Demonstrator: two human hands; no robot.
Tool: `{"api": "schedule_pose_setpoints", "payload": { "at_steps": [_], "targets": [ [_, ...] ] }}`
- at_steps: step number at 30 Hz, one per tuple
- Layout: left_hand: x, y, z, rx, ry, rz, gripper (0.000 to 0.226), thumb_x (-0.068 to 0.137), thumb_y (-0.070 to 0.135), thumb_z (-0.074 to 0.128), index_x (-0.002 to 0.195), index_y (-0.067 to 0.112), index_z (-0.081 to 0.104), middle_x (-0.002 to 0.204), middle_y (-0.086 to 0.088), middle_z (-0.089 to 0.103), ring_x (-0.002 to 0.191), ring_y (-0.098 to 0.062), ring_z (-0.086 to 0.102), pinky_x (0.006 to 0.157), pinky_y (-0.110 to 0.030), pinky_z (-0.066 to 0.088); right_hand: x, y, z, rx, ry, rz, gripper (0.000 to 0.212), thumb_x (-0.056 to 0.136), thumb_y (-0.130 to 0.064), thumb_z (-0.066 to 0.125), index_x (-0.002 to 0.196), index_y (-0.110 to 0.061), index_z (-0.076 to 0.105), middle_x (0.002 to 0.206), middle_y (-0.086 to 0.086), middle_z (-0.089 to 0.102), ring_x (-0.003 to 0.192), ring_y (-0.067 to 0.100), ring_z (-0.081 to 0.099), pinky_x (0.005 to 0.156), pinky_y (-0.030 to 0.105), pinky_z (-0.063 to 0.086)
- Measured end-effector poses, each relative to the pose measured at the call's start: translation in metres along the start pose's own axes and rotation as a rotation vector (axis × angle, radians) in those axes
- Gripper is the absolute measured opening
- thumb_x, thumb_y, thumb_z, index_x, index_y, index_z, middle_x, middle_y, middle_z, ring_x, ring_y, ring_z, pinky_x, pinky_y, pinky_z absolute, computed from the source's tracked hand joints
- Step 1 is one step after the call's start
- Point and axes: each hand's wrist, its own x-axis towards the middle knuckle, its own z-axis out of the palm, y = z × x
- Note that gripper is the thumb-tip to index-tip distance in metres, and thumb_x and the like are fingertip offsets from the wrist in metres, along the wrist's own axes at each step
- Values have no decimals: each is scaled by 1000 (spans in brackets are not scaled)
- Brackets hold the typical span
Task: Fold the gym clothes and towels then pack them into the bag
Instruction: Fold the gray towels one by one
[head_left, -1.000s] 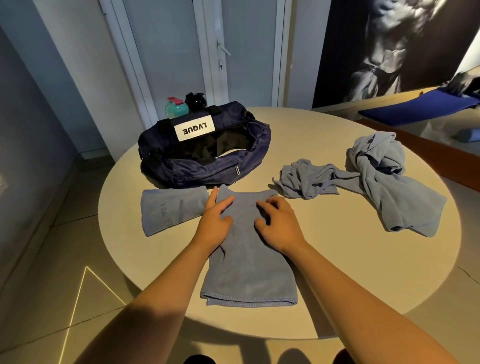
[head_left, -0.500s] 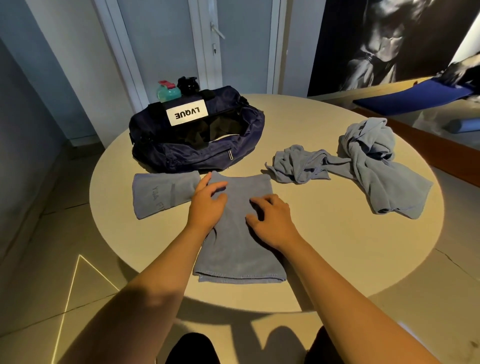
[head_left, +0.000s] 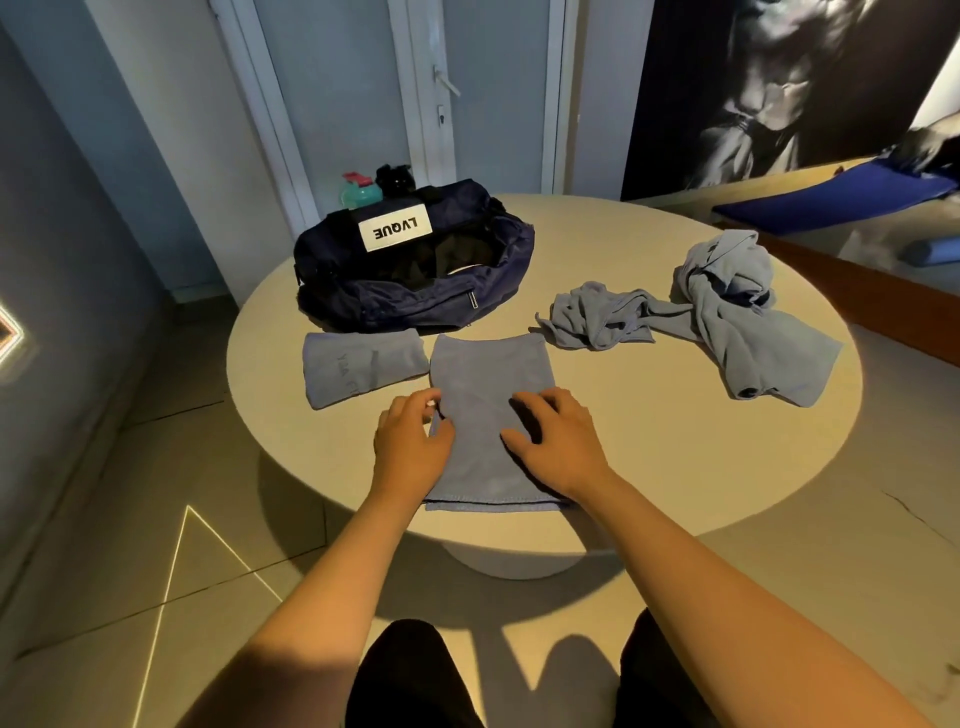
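So, quick update from the folding saga: I'm sliding both hands back toward me along the long blue towel (head_left: 491, 384), smoothing it as I go. A second ago they were up at its far end, right by the bag (head_left: 415, 306); now they're sitting over its near half. My left hand (head_left: 413, 447) is coming off onto the towel's left edge, thumb lying on the cloth and fingers bent at the hem, and honestly I can't tell if it's already pinching that edge or just resting against it. My right hand (head_left: 558, 444) is resting on top toward the right side, fingers arched with the tips pressing down, holding nothing. The towel itself is lying flat as a narrow strip on the near part of the table (head_left: 649, 467), running from just short of the bag to the near rim, and it's looking pretty wrinkle-free where my hands have passed. I'm guessing that means the smoothing is about done and the next fold, probably bringing one end over, is coming up. One folded piece (head_left: 361, 366) is already sitting just to its left, not packed yet. Over on the right, the small crumpled towel (head_left: 592, 317) and the bigger crumpled heap (head_left: 737, 322) are untouched, so I'm still a long way from zipping up.
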Motion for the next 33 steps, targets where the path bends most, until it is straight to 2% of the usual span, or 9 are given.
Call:
{"api": "schedule_pose_setpoints", "payload": {
  "at_steps": [4, 8, 12, 16, 19, 24, 27, 29, 33],
  "targets": [
    [-9, 10, -1, 108, -51, -26, 33, 98, 30, 57, 132, 28, 54, 101, 8, 60, 100, -20, 55, 88, -37, 31, -7, -1, 9, -209, -24, -33, 50, 104, -48, 34, 148, -25, 38, 152, 2, 37, 142, 26, 30, 115, 53, 24],
    [-18, 9, -7, 16, -63, -59, 30, 103, 28, 50, 133, 30, 52, 87, 9, 62, 91, -18, 60, 98, -45, 41, -10, -3, 12, -253, -37, -23, 46, 107, -41, 21, 148, -25, 34, 156, 2, 33, 148, 28, 21, 116, 55, 23],
    [-27, 7, -11, -127, 0, -147, 25, 100, 25, 48, 117, 44, 50, 80, 8, 61, 84, -21, 60, 87, -54, 53, -14, -3, 8, -249, -54, 1, 47, 108, -33, 25, 154, -25, 29, 163, 3, 25, 152, 27, 14, 120, 55, 15],
    [-27, 12, -12, 33, -10, -95, 28, 103, 21, 41, 114, 31, 65, 108, 6, 63, 102, -22, 58, 105, -45, 37, -9, -11, -3, -152, -158, 52, 54, 104, -35, 34, 156, -28, 23, 166, 1, 15, 154, 25, 5, 122, 56, 2],
    [-22, 16, -11, 204, -37, -109, 41, 105, 19, 33, 124, 29, 68, 120, 0, 57, 113, -24, 48, 102, -41, 31, -7, -10, -7, -134, -196, 65, 56, 100, -44, 40, 154, -34, 28, 167, -1, 11, 153, 26, 3, 121, 55, 3],
    [-23, 20, -12, 237, -115, -131, 39, 104, 22, 34, 135, 28, 59, 142, 4, 43, 129, -22, 30, 109, -37, 25, -5, -7, -9, -93, -138, 73, 63, 90, -51, 55, 149, -32, 41, 158, 0, 33, 144, 26, 27, 117, 45, 21],
    [-10, 31, -13, 427, -257, 92, 46, 105, 27, 35, 150, 28, 41, 159, 8, 30, 144, -19, 19, 118, -39, 15, 7, -11, -14, -42, -62, 143, 57, 90, -46, 57, 144, -31, 46, 152, 1, 41, 137, 31, 33, 110, 39, 30],
    [7, 38, -5, 384, -304, 192, 46, 105, 24, 38, 151, 27, 42, 158, 6, 36, 146, -20, 26, 121, -40, 14, 19, -15, -18, -52, -2, 154, 52, 94, -39, 54, 145, -28, 47, 152, 2, 41, 136, 33, 32, 107, 41, 32],
    [37, 42, 16, 256, -333, 154, 44, 105, 20, 42, 149, 20, 47, 154, -2, 45, 141, -25, 40, 120, -40, 27, 43, -16, -13, -137, 2, 88, 49, 101, -26, 46, 149, -17, 41, 158, 6, 34, 144, 31, 28, 112, 45, 30]
  ]
}}
